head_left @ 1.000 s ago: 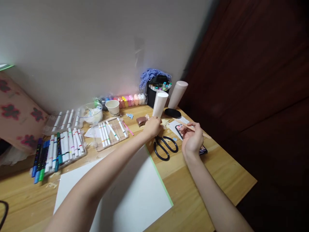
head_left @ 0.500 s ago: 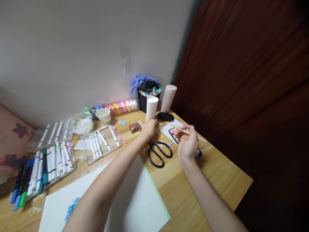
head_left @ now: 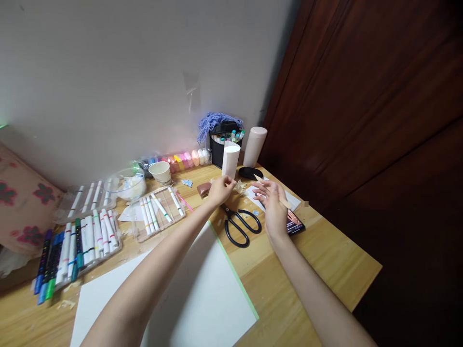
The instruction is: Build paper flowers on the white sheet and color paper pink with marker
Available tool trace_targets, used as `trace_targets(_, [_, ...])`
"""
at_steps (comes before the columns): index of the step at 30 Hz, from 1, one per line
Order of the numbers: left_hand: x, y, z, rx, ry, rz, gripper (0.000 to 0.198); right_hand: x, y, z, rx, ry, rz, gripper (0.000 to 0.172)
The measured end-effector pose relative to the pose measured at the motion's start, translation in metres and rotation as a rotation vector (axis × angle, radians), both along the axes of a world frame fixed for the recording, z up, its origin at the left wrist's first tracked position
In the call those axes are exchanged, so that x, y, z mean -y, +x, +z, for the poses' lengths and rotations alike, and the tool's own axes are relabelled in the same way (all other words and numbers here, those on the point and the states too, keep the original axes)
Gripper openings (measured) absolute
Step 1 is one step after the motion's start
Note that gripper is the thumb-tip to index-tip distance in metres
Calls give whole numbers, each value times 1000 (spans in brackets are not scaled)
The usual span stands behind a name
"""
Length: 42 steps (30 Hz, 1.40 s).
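Observation:
My left hand (head_left: 220,189) reaches over the wooden desk (head_left: 325,255) and pinches its fingertips together at the foot of an upright white paper tube (head_left: 230,160); what it pinches is too small to name. My right hand (head_left: 273,208) hovers just right of it with the fingers stretched forward. A thin wooden stick (head_left: 283,201) lies across this hand, held against the fingers. Black scissors (head_left: 240,224) lie on the desk between and below both hands. A phone (head_left: 295,222) is partly hidden under my right hand.
A large white sheet (head_left: 202,299) covers the near desk. Marker trays (head_left: 159,207) (head_left: 83,236), a clear bowl (head_left: 126,183), a paper cup (head_left: 160,172) and coloured clay tubs (head_left: 179,160) stand left. A black marker holder (head_left: 221,144), pink tumbler (head_left: 254,140) and black lid (head_left: 250,172) stand behind.
My left hand let go of the white tube's base and now pinches beside it. My right hand's fingers straightened out over the stick. The view shifted slightly.

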<state>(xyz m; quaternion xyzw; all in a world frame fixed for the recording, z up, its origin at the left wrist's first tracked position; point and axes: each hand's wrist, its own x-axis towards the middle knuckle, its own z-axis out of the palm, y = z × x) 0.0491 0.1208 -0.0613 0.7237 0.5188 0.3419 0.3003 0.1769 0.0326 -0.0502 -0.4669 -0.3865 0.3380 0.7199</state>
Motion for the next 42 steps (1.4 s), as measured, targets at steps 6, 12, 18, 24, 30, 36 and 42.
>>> trace_targets(6, [8,-14,6,190,-143,-97,19,-5,-1,-20,254,-13,103,17])
trace_targets(12, [25,-33,22,222,-244,-269,25,-4,-4,-20,234,-22,304,26])
trace_targets(18, [31,-46,33,175,-276,-362,30,-1,-13,-14,139,-87,455,22])
trace_targets(24, [31,-52,30,161,-232,-271,22,-3,-9,-21,181,-90,326,20])
trace_targets(30, [46,-63,39,140,-181,-199,17,6,-8,-18,461,-79,188,18])
trace_targets(36, [93,-120,65,-31,-24,-55,20,21,-23,-9,359,7,150,27])
trace_targets(42, [177,-196,44,-112,-73,127,18,54,-60,-18,259,-42,409,11])
